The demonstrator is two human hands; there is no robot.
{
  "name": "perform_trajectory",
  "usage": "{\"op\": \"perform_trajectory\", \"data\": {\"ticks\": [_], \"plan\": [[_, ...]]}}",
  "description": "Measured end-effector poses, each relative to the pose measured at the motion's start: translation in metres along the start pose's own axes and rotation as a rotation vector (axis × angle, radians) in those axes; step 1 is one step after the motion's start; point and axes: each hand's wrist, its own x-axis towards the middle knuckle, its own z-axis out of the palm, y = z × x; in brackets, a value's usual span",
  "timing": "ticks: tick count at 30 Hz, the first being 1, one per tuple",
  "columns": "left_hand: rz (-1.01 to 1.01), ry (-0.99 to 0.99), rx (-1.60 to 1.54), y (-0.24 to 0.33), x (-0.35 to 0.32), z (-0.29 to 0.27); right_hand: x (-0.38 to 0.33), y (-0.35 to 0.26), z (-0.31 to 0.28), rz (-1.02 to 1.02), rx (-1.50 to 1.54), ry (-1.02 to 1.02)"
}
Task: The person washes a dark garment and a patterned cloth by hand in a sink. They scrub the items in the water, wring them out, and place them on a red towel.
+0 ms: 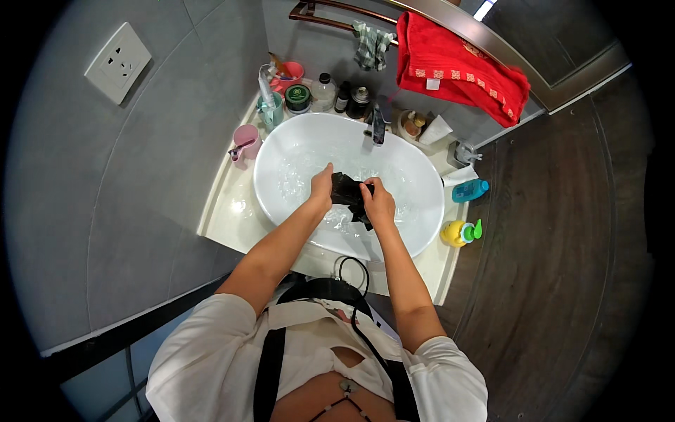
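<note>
Over the white oval basin (270, 208), which has rippling clear water in it, I hold a piece of wet-looking black cloth (346, 190) between both hands. My left hand (322, 186) grips its left edge with the thumb up. On the other side my right hand (380, 202) pinches the cloth near its upper right part. A crumpled end of the cloth dangles below, close to the water. What kind of garment or cloth it is, I cannot make out. The dark faucet (378, 126) stands at the basin's far rim.
A pink cup (247, 141) and a teal cup (271, 111) stand left of the basin. Jars and bottles line the back. A blue bottle (470, 190) and a yellow pump bottle (458, 233) stand at the right counter edge. A red towel (450, 63) hangs above.
</note>
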Motion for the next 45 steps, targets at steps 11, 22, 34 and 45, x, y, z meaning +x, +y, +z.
{"op": "perform_trajectory", "data": {"ticks": [11,22,34,45], "plan": [[0.142,-0.052,0.262,0.0,0.027,-0.042,-0.01,0.03,0.006,-0.273,-0.005,-0.123],[0.06,-0.031,0.323,0.017,0.003,-0.03,0.01,0.0,-0.023,-0.673,-0.135,0.101],[0.104,-0.129,0.415,0.004,0.022,-0.047,0.004,0.015,-0.027,-0.683,-0.239,0.106],[0.113,-0.009,0.539,-0.031,0.038,-0.074,-0.02,0.136,0.059,0.163,0.412,0.108]]}}
